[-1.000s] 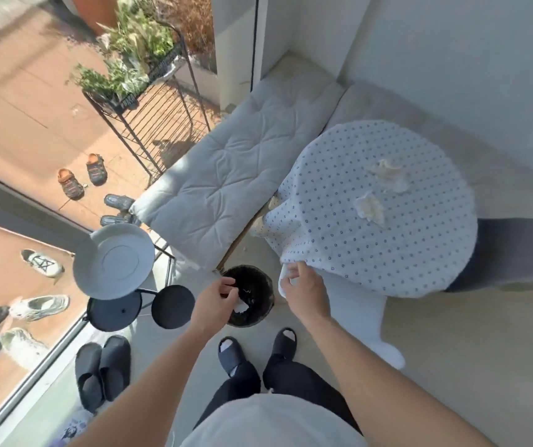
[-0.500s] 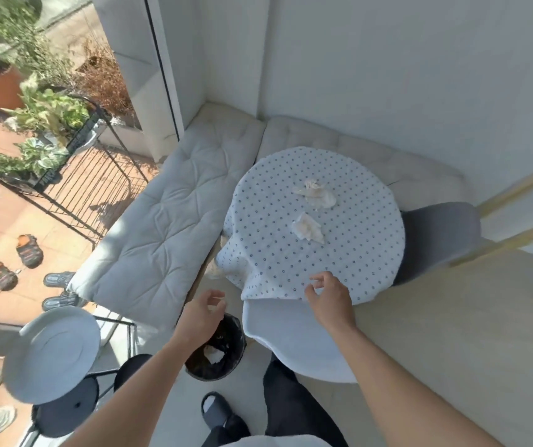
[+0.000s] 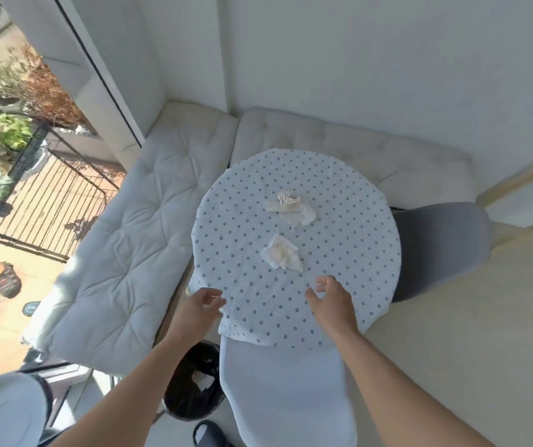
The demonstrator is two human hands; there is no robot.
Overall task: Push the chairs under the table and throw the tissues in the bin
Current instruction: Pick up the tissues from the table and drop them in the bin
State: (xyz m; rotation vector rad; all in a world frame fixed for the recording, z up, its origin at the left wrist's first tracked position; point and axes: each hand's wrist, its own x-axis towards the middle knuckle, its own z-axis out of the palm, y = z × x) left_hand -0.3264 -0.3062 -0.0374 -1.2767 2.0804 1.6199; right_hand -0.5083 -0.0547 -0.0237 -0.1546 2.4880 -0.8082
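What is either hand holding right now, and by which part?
Nothing. The left hand and right hand are both open and empty over the table, short of the nearer tissue.

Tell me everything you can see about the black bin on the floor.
The black bin is round and open-topped, with a glossy dark inside, perhaps a liner. It stands upright on the floor, between the white cushion and the white chair. One crumpled white tissue lies inside. The person's left forearm crosses over its rim in view; whether the two touch is unclear.
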